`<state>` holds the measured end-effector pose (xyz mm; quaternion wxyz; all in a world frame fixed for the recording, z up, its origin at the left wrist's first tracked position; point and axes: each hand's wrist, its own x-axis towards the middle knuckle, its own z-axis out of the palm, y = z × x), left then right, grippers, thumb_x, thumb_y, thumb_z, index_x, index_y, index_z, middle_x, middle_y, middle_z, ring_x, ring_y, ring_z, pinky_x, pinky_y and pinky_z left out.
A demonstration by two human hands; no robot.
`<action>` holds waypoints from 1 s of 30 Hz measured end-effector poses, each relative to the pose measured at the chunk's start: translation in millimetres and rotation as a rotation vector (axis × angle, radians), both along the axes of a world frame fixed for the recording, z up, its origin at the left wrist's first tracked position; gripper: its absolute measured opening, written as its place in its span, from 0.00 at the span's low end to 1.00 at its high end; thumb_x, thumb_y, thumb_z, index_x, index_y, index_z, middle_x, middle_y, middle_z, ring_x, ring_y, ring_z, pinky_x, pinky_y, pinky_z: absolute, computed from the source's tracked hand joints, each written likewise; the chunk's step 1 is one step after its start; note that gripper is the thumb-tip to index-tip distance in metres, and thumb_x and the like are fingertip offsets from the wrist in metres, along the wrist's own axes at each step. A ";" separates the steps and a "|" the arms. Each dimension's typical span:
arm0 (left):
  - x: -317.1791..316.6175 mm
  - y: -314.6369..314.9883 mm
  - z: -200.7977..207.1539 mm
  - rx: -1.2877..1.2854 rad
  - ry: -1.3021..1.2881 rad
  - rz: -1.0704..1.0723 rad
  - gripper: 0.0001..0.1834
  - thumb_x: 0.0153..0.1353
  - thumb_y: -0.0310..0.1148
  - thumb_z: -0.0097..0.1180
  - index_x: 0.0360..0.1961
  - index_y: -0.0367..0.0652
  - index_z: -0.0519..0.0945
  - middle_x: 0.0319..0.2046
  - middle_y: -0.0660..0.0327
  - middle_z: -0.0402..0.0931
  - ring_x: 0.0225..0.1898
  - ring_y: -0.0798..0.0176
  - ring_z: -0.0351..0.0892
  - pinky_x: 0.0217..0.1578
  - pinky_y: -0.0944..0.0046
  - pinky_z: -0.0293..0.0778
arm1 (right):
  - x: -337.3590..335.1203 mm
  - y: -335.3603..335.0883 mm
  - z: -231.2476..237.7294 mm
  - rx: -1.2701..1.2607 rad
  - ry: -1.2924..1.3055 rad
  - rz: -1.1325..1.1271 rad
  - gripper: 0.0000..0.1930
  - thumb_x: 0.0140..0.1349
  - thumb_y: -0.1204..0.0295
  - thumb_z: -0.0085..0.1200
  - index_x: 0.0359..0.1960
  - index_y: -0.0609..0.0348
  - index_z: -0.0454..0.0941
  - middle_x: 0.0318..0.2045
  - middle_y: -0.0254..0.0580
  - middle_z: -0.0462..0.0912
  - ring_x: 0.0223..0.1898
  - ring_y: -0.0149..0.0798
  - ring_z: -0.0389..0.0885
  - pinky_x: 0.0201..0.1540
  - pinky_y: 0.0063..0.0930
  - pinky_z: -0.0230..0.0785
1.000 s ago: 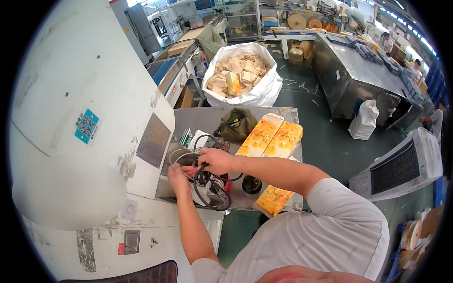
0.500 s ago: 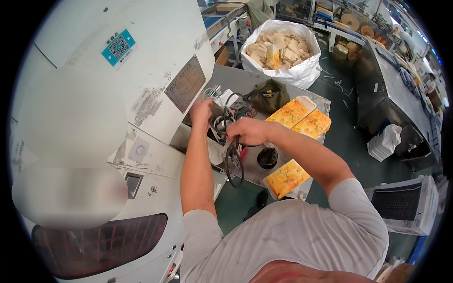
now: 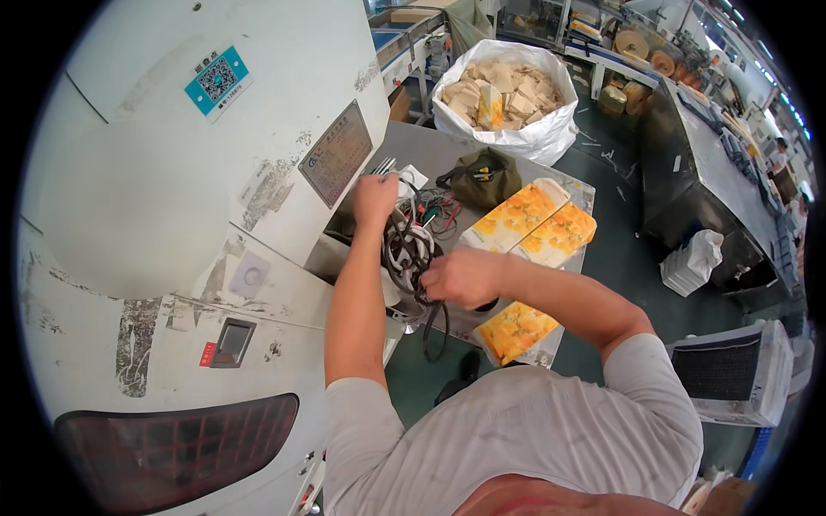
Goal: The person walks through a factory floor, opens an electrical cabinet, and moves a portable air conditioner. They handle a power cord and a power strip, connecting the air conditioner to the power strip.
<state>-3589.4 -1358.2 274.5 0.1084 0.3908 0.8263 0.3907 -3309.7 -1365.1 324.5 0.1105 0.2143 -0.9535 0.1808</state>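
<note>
Left hand (image 3: pixel 377 199): fingers curled at the top of the cable bundle (image 3: pixel 403 251); grip hidden.
Right hand (image 3: pixel 469 277): grasping black cable (image 3: pixel 427 335).
Cable bundle: between both hands; loose, even turns suit it.
Black cable: loop hangs below right hand; best gathered against snagging.

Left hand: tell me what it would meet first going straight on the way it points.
Most likely the thin pale rods just beyond the left hand; depth is unclear, so it may be touching them or might pass above them.
</note>
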 end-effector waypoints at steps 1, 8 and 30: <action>-8.0 2.4 -3.4 0.018 -0.036 -0.019 0.22 0.59 0.42 0.59 0.24 0.29 0.77 0.24 0.44 0.79 0.28 0.44 0.78 0.34 0.49 0.73 | 0.9 -6.0 -3.1 0.051 -0.062 -0.010 0.09 0.46 0.71 0.59 0.27 0.58 0.73 0.36 0.41 0.76 0.39 0.52 0.79 0.38 0.45 0.77; -68.2 -44.2 -82.7 0.579 -1.223 0.716 0.06 0.62 0.34 0.51 0.31 0.45 0.74 0.22 0.63 0.71 0.16 0.66 0.63 0.16 0.63 0.58 | 54.2 17.0 -34.6 -0.131 0.109 -0.102 0.09 0.44 0.75 0.61 0.29 0.58 0.76 0.47 0.41 0.81 0.44 0.49 0.82 0.39 0.41 0.79; -33.2 -50.0 -53.0 -0.270 -0.007 0.277 0.21 0.57 0.29 0.53 0.49 0.24 0.80 0.52 0.33 0.79 0.58 0.31 0.75 0.61 0.45 0.68 | 151.6 69.3 107.6 -1.436 1.212 -0.564 0.12 0.75 0.71 0.49 0.34 0.67 0.76 0.42 0.50 0.81 0.56 0.51 0.79 0.69 0.58 0.69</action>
